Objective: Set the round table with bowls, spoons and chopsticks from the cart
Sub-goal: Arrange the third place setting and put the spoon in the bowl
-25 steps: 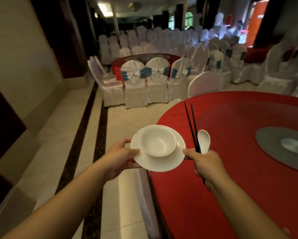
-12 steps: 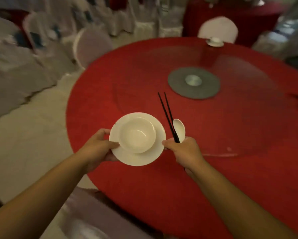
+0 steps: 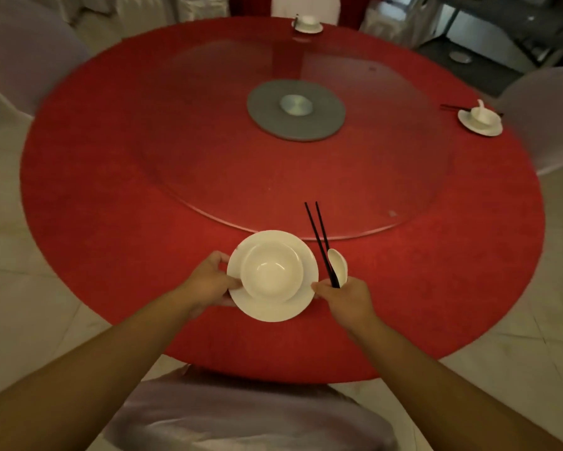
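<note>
At the table's [image 3: 111, 222] 6 o'clock edge, the left hand [image 3: 208, 283] pinches the saucer [image 3: 273, 307] rim beneath its loose, breakable bowl [image 3: 271, 271], while the right hand [image 3: 347, 299] is clamped on the slick chopsticks [image 3: 319, 239] and spoon [image 3: 338, 263].

Banquet hall, you're in it | big round table [image 3: 111, 190] in red cloth | glass turntable [image 3: 208, 125] | white-covered chairs [image 3: 23, 53] ringing it | tiled floor [image 3: 0, 255]
</note>
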A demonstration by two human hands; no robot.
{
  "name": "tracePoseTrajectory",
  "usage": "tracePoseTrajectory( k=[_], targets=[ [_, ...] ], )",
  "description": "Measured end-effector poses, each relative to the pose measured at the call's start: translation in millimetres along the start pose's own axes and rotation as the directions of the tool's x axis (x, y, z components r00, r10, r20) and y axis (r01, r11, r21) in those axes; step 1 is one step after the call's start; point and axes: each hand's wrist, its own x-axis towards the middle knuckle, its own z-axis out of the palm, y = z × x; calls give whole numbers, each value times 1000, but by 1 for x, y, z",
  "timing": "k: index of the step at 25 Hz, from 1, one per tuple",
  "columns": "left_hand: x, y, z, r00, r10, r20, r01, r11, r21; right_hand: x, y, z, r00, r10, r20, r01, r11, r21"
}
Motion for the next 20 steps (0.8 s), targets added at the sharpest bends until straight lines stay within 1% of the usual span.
tracePoseTrajectory(
  k=[3,10,15,20],
  targets=[
    [13,-18,5,1000,-16,11,16,1000,23,2,23,7,999,30,-12,-30,1000,4],
    [33,-45,9,999,-20,29,18,998,68,3,61,18,999,45,14,-46,999,17],
    [37,-63,15,1000,-18,10,17,995,100,0,80,21,997,82,5,-83,996,33],
    [42,-68,22,1000,16,-1,-15,989,147,-3,89,19,993,115,-5,-115,993,22]
  ],
)
